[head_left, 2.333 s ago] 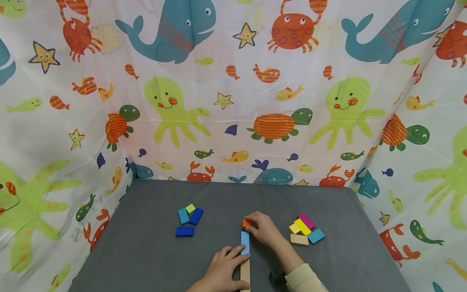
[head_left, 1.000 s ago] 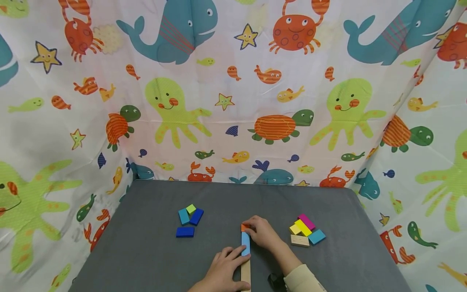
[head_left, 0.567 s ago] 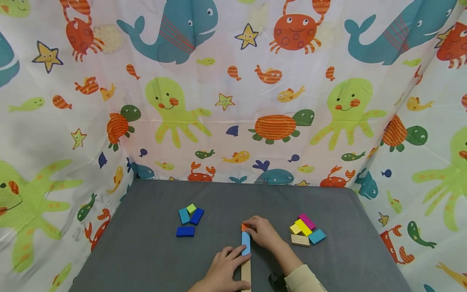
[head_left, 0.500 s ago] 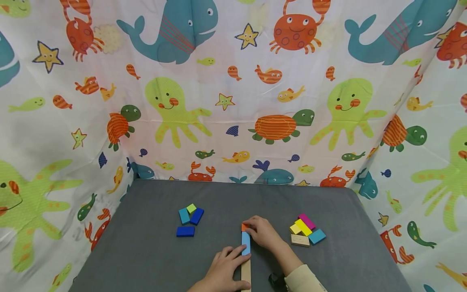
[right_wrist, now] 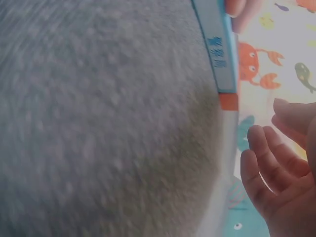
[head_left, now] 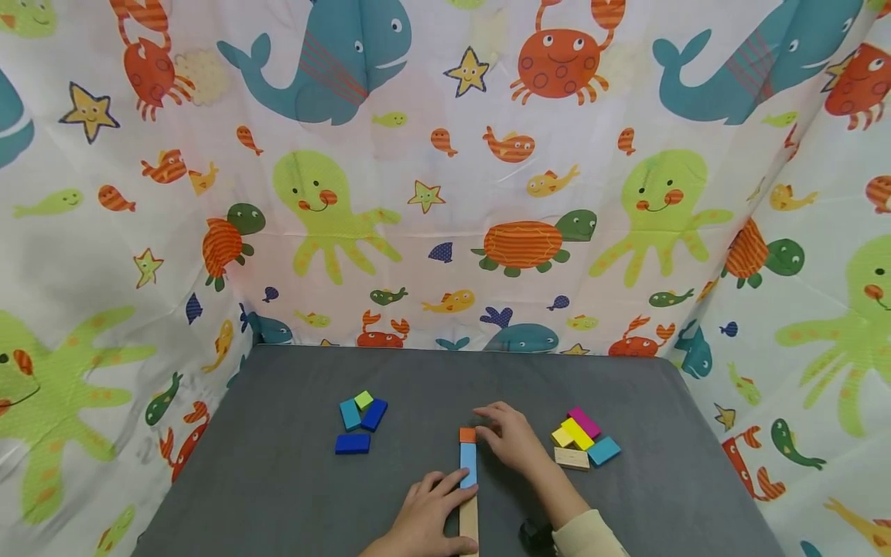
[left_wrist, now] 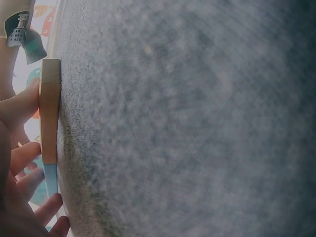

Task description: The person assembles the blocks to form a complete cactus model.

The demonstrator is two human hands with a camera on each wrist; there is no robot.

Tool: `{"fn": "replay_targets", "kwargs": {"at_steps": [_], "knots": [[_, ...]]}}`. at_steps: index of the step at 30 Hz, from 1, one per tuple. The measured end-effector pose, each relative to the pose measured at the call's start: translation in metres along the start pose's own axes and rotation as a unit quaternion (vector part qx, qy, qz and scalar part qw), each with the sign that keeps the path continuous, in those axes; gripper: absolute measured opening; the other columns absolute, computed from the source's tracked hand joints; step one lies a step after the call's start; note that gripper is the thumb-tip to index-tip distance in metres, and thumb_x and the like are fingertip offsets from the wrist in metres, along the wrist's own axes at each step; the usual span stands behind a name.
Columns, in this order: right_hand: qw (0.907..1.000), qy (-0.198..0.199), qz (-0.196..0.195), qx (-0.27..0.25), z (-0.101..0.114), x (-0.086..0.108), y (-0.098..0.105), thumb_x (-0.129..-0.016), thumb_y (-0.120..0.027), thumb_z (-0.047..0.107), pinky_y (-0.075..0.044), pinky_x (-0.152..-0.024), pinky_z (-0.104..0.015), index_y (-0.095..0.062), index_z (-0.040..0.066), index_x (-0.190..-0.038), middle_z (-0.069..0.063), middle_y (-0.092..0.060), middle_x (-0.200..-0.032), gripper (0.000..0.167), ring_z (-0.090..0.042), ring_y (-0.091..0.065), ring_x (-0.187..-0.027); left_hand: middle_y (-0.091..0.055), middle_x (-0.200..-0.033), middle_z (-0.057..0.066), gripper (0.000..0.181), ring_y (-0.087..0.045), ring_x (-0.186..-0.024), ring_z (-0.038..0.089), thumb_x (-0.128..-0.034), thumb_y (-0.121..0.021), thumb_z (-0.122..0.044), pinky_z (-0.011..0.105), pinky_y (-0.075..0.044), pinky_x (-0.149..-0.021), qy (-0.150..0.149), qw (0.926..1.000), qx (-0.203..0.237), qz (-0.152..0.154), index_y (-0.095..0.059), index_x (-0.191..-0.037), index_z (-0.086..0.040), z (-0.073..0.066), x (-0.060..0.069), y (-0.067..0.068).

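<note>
A natural wood block (head_left: pixel 469 517), a light blue block (head_left: pixel 469 458) and an orange block (head_left: pixel 467 435) lie end to end in one line. The left hand (head_left: pixel 428 514) rests on the wood and light blue blocks with spread fingers; the left wrist view shows its thumb and fingertips along the side of the wood block (left_wrist: pixel 50 113). Just right of the orange block, the right hand (head_left: pixel 513 439) holds nothing, its fingers apart. In the right wrist view a gap separates that hand (right_wrist: pixel 281 173) from the orange block (right_wrist: pixel 229 101).
On the grey table (head_left: pixel 299 503), blue blocks (head_left: pixel 353 444), a teal one (head_left: pixel 350 415) and a green one (head_left: pixel 363 399) lie at the left. Magenta (head_left: pixel 584 422), yellow (head_left: pixel 578 434), teal (head_left: pixel 603 450) and wood (head_left: pixel 571 459) blocks lie at the right. A patterned curtain (head_left: pixel 445 271) hangs behind.
The right hand has let go of the orange block and moved slightly right, uncovering its top. The left hand stays on the blocks.
</note>
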State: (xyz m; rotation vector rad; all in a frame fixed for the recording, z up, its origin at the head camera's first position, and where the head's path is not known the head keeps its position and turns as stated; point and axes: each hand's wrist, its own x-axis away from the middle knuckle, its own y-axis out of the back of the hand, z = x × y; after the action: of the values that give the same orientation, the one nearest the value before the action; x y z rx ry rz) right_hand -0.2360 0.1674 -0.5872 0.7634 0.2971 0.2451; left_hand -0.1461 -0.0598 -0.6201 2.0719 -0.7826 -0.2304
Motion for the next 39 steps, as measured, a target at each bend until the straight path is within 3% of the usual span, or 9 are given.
{"fn": "replay_targets", "kwargs": {"at_steps": [11, 16, 21, 34, 39], "knots": [[0.9990, -0.004, -0.042, 0.014, 0.008, 0.011, 0.022, -0.089, -0.077, 0.012, -0.060, -0.079, -0.036, -0.074, 0.011, -0.121, -0.003, -0.071, -0.109, 0.031, -0.011, -0.063, -0.085, -0.030, -0.164, -0.015, 0.075, -0.041, -0.132, 0.025, -0.0845, -0.061, -0.073, 0.059, -0.040, -0.101, 0.009, 0.9999, -0.005, -0.005, -0.043, -0.151, -0.044, -0.001, 0.001, 0.000], [0.9985, -0.006, -0.051, 0.021, 0.003, 0.017, 0.028, -0.089, -0.078, 0.011, -0.060, -0.080, -0.038, -0.073, 0.012, -0.121, -0.004, -0.071, -0.109, 0.033, -0.016, -0.065, -0.087, -0.030, -0.164, -0.015, 0.075, -0.041, -0.131, 0.025, -0.0845, -0.059, -0.074, 0.059, -0.040, -0.101, 0.012, 0.9999, -0.008, -0.002, -0.043, -0.151, -0.044, -0.001, 0.000, 0.000], [0.9982, -0.011, -0.056, 0.017, -0.002, 0.023, 0.033, -0.087, -0.079, 0.010, -0.060, -0.082, -0.041, -0.073, 0.013, -0.121, -0.003, -0.071, -0.109, 0.034, -0.023, -0.068, -0.091, -0.030, -0.163, -0.015, 0.075, -0.041, -0.131, 0.025, -0.0840, -0.059, -0.076, 0.059, -0.040, -0.101, 0.011, 0.9999, -0.006, -0.001, -0.042, -0.151, -0.045, 0.000, -0.001, -0.001], [0.9948, -0.072, -0.051, 0.050, -0.012, 0.041, 0.044, -0.084, -0.082, 0.009, -0.058, -0.090, -0.042, -0.072, 0.013, -0.125, -0.003, -0.071, -0.113, 0.042, -0.020, -0.066, -0.097, -0.030, -0.163, -0.015, 0.074, -0.040, -0.132, 0.025, -0.0851, -0.059, -0.074, 0.059, -0.040, -0.101, 0.010, 0.9999, 0.004, 0.006, -0.043, -0.151, -0.044, -0.002, 0.001, 0.000], [0.9949, -0.063, -0.051, 0.060, -0.018, 0.045, 0.047, -0.081, -0.083, 0.007, -0.057, -0.090, -0.044, -0.072, 0.010, -0.123, -0.002, -0.071, -0.112, 0.043, -0.022, -0.067, -0.097, -0.030, -0.163, -0.016, 0.073, -0.040, -0.134, 0.026, -0.0856, -0.059, -0.073, 0.057, -0.040, -0.100, 0.006, 0.9999, 0.010, -0.002, -0.043, -0.151, -0.045, 0.000, 0.002, 0.000]]}}
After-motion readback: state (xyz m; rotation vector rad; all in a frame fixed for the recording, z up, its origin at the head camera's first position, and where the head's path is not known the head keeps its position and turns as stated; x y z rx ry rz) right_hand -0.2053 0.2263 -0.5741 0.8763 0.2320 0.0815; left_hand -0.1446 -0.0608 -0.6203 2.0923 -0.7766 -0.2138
